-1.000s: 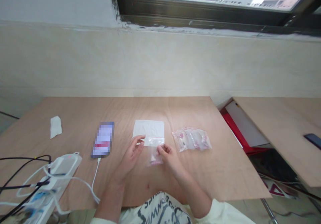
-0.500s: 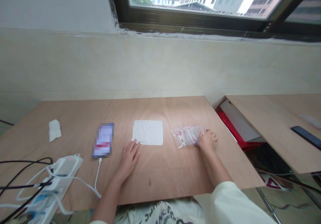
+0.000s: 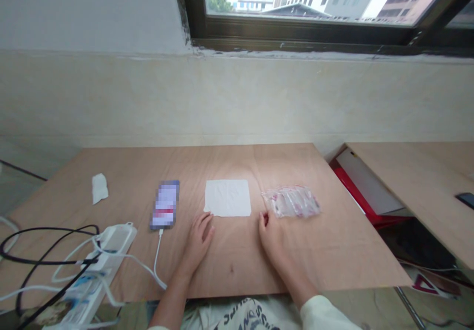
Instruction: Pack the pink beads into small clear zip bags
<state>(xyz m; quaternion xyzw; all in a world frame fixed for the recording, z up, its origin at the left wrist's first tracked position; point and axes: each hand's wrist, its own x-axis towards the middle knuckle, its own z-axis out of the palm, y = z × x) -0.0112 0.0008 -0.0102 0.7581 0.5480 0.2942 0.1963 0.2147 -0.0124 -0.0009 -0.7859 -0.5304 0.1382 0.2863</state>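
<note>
A flat, square white tissue [image 3: 227,198] lies on the wooden table. My left hand [image 3: 200,236] rests on the tabletop with its fingers apart, the tips at the tissue's near left corner. To the right of the tissue lies a clear plastic bag [image 3: 294,201] with pinkish marks, its contents hard to make out. Just off the bag's near left edge is my right hand [image 3: 271,234], its fingers curled in and nothing visible in them.
On the left are a phone [image 3: 165,204] on a white charging cable, a small white paper piece [image 3: 99,188], and a power strip [image 3: 111,251] with tangled cords. A second table [image 3: 418,172] stands right, beyond a gap holding a red-edged item [image 3: 365,201].
My right hand has let go of the plastic bag's right end and moved left to its near left side. My left hand stays by the tissue. The view has shifted slightly left.
</note>
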